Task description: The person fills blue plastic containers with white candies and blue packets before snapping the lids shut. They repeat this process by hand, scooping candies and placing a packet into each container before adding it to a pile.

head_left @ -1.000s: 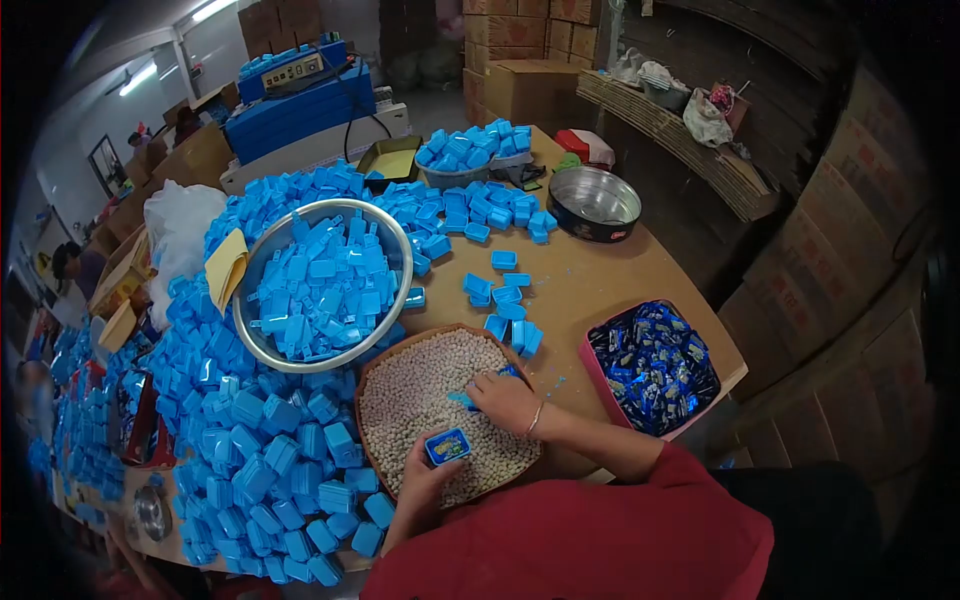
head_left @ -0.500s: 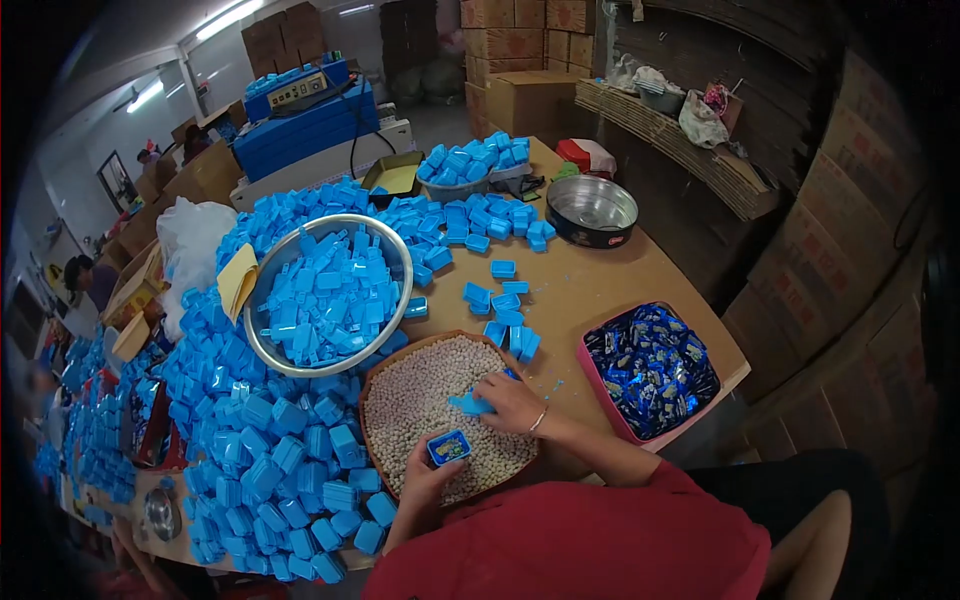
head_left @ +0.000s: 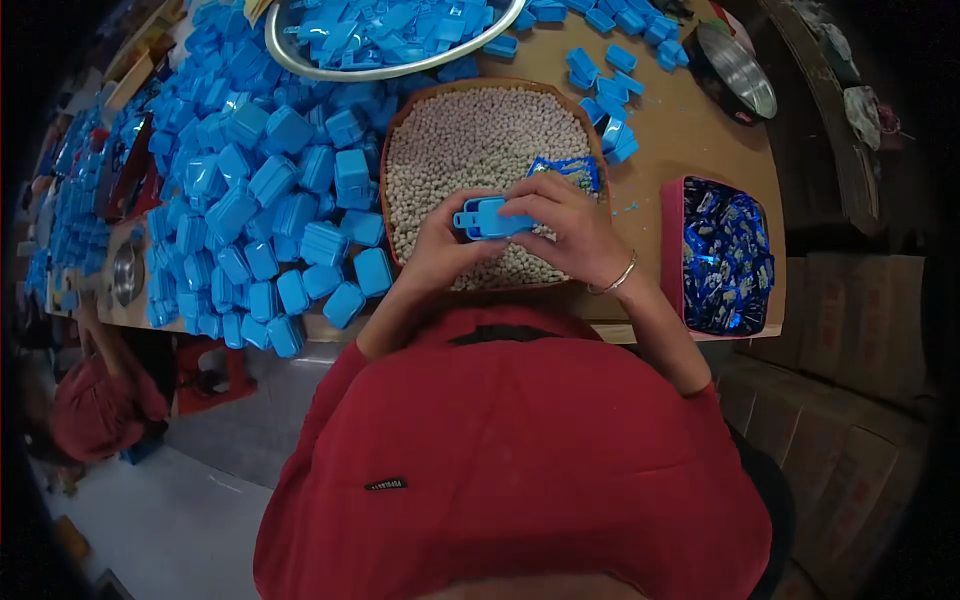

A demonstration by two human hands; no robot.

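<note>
My left hand (head_left: 440, 248) is closed around a small blue plastic box (head_left: 466, 234) above the tray of beads. On top of that box lies a flat blue lid (head_left: 490, 216) with a slotted tab at its left end. My right hand (head_left: 575, 228) has its fingers closed on the lid's right end. What is inside the box is hidden. Small pale round beads (head_left: 470, 130) fill the brown-rimmed tray (head_left: 384, 170) beneath both hands. A shiny blue packet (head_left: 568, 172) rests on the beads, just beyond my right hand.
Closed blue boxes (head_left: 270, 180) are heaped at the left. A metal basin (head_left: 400, 72) of blue lids stands behind the tray. Several open blue boxes (head_left: 605, 90) lie back right, near a round metal tin (head_left: 735, 75). A pink bin (head_left: 673, 250) holds blue packets. Another person (head_left: 105, 395) is far left.
The camera view has tilted down. My right hand has brought the blue lid from over the beads onto the box in my left hand, covering the packet seen inside earlier.
</note>
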